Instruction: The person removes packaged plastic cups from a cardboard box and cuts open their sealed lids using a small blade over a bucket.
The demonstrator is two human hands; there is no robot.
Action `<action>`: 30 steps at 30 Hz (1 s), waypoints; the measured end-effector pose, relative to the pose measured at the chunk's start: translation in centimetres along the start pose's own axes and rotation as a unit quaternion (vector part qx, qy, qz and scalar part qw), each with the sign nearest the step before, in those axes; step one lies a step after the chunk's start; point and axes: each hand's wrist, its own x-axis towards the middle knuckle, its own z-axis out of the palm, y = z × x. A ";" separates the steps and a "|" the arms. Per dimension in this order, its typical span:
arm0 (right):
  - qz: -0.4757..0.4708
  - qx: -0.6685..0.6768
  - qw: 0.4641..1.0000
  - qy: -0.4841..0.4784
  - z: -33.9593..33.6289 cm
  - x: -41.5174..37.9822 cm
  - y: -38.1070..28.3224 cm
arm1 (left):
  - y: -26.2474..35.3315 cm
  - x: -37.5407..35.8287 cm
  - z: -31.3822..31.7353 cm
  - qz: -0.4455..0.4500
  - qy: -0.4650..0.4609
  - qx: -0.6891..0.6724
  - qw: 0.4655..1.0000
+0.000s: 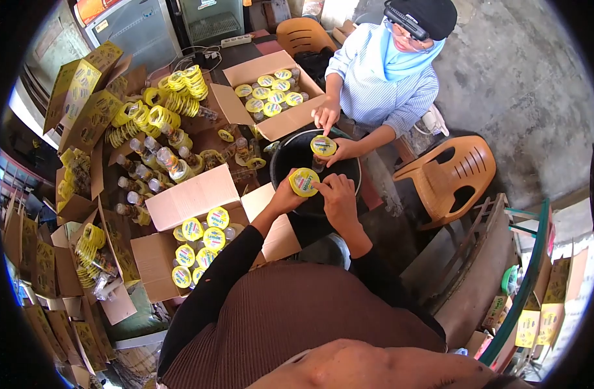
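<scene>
My left hand point(285, 198) is wrapped around a bottle, most of it hidden under a round yellow label point(304, 182) printed "Lemon" at its top. My right hand point(339, 200) has its fingers curled, with the fingertips closed at the label's right edge. Both hands are over a black bucket point(285, 154). Across it, another person point(387, 84) holds a similar bottle with a yellow label point(323, 145) and touches the label with a fingertip.
At my left, an open carton point(190, 194) holds several labelled bottles; another carton point(297, 121) stands farther back. Loose bottles point(173, 162) and stacks of yellow rings point(186, 81) crowd the table. An orange plastic chair point(469, 172) stands at the right.
</scene>
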 end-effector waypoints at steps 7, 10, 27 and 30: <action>-0.013 -0.008 1.000 -0.004 -0.2 0.5 -0.3 | 0.6 -0.1 0.0 0.012 0.001 0.015 1.000; -0.017 -0.015 1.000 -0.001 -0.1 0.6 -0.1 | 0.5 -0.1 -0.1 0.005 0.006 0.015 1.000; 0.065 -0.024 0.998 0.012 -3.2 -0.5 1.2 | 0.6 -0.8 0.2 0.006 0.042 0.052 0.998; 0.093 0.013 0.995 0.021 -2.5 -1.0 0.6 | 0.5 -0.6 0.3 -0.008 0.041 0.059 0.997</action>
